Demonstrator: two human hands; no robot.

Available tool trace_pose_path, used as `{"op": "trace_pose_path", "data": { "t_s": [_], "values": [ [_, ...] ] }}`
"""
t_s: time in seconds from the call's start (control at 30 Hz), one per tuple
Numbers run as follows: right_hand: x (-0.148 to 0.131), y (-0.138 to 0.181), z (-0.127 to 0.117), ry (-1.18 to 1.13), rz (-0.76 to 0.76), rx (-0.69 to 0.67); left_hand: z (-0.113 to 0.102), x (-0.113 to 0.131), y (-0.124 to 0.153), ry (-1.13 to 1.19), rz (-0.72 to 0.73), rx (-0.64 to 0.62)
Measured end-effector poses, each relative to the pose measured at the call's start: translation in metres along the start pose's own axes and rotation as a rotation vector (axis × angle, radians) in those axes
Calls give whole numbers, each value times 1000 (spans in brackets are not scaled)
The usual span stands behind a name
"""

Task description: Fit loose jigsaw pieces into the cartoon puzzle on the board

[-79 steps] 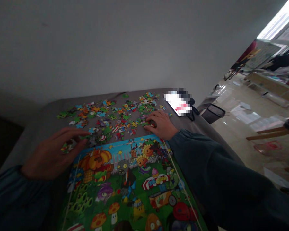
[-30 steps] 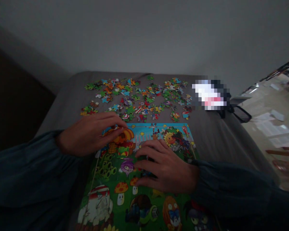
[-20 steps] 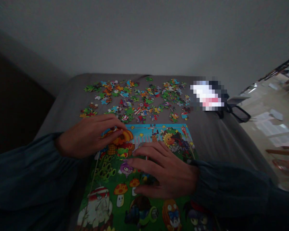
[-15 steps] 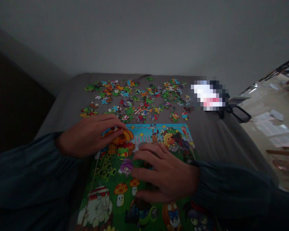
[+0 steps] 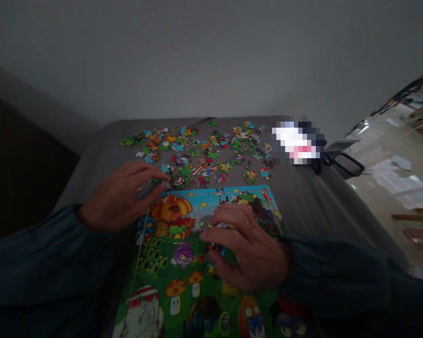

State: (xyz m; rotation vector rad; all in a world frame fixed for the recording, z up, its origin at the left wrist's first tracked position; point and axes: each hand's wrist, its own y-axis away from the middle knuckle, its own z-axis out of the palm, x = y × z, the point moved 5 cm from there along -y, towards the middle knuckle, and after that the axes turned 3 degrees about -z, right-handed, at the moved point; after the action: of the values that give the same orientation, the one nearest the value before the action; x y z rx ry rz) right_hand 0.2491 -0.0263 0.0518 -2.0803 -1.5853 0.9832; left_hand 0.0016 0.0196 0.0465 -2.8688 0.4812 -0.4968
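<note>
My left hand [image 5: 123, 197] is at the upper left corner of a colourful cartoon puzzle board [image 5: 186, 277]. Its thumb and index finger come together in a pinch beside the nearest loose puzzle pieces [image 5: 183, 171]; whatever lies between the tips is too dark and small to make out. Over the board's upper right part hovers or rests my right hand [image 5: 245, 246], fingers curved and apart, with no piece seen in them. It hides part of the picture. A pumpkin, mushrooms and green plants show on the board.
Many loose pieces lie spread behind the board on a grey cloth surface [image 5: 303, 202]. To the right are a blurred-out bright object [image 5: 296, 143] and dark-framed glasses [image 5: 345, 164] near the edge. A wall [image 5: 211, 61] rises behind.
My left hand has moved off the pumpkin to the left, towards the loose pieces. My right hand has shifted slightly right, and its fingers have drawn in. The camera view has tilted a little.
</note>
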Motion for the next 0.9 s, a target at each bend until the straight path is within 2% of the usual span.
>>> {"op": "trace_pose_path", "data": {
  "t_s": [0.13,0.33,0.5,0.63,0.77,0.9],
  "values": [
    [5,3,7,1,57,-117,13,-15,-3,-86,-77,25],
    [10,4,12,-74,85,-116,40,-29,-8,-112,-164,-29],
    [41,1,-2,-130,288,-43,30,-46,-7,-124,-194,22],
    [71,0,-14,-95,384,60,14,-57,-3,-128,-132,91],
    [79,4,-8,-99,410,60,19,-55,-2,-129,-60,-23],
    [73,6,0,-113,410,12,28,-52,-6,-81,-104,-104]
  ]
}}
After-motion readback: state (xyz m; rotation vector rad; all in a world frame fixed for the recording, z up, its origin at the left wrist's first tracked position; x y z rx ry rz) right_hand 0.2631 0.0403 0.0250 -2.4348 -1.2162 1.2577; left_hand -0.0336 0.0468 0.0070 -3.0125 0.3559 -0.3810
